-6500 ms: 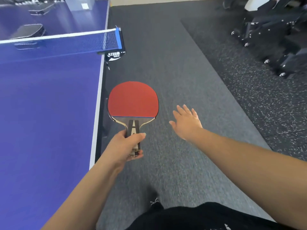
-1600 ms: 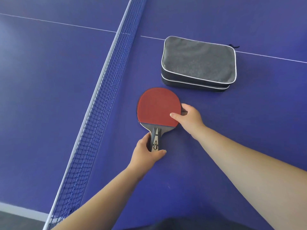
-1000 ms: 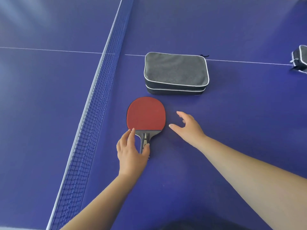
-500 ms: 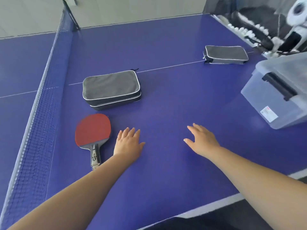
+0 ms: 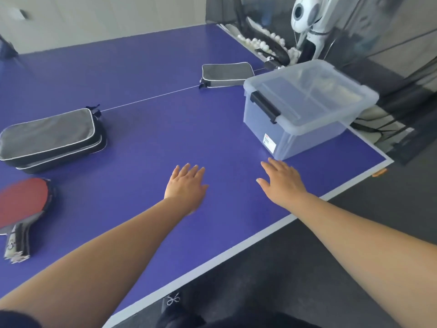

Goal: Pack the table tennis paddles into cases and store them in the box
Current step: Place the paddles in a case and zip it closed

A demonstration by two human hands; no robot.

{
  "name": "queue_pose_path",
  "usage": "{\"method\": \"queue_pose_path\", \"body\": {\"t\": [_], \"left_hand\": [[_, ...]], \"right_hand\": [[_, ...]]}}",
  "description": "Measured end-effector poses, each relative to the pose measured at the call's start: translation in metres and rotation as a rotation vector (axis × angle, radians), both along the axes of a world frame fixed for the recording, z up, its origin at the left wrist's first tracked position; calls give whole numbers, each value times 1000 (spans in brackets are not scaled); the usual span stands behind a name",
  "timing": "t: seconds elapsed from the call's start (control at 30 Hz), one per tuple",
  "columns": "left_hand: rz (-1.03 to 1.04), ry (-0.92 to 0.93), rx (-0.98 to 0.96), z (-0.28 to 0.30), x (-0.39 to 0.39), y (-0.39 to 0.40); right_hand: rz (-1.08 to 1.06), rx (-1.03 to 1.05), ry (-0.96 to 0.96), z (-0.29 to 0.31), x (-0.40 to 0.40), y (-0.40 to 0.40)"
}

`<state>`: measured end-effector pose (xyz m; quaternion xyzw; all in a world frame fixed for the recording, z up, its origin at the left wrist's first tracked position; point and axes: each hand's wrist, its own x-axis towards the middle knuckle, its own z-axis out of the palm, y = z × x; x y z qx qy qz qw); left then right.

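A red-faced paddle (image 5: 22,204) lies flat on the blue table (image 5: 153,138) at the far left, handle toward me. Behind it rest two stacked grey cases (image 5: 50,139) with white piping. A third grey case (image 5: 227,74) lies farther back, beside a clear plastic box (image 5: 305,107) whose lid is on and latched with a black clip. My left hand (image 5: 186,187) hovers open over the middle of the table. My right hand (image 5: 281,182) is open too, fingers spread, just in front of the box's near corner. Neither hand holds anything.
The table's white-edged corner (image 5: 378,162) is at the right, with dark floor below. Behind the box stands a white ball machine (image 5: 307,17) with a tray of white balls (image 5: 264,43) and dark netting.
My left hand let go of the paddle, which now lies on the table. Both hands moved right, toward the box, as my view turned that way.
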<state>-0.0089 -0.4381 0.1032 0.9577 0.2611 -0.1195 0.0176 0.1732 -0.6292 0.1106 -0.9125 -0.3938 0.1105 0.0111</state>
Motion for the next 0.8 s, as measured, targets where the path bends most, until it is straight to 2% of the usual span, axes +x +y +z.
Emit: {"method": "queue_pose_path", "body": {"t": [0.2,0.4,0.53,0.8], "left_hand": [[16,-103,-16,20,67,-14],[111,-261,-154,33,130,8],[123,-287,-166,36,170,27],[151,-330,-148,52,240,47]], "right_hand": [[93,247,-6,32,35,-15],[223,464,-106,52,85,12],[167,428,-161,62,136,36],[51,271,-129,64,222,68]]}}
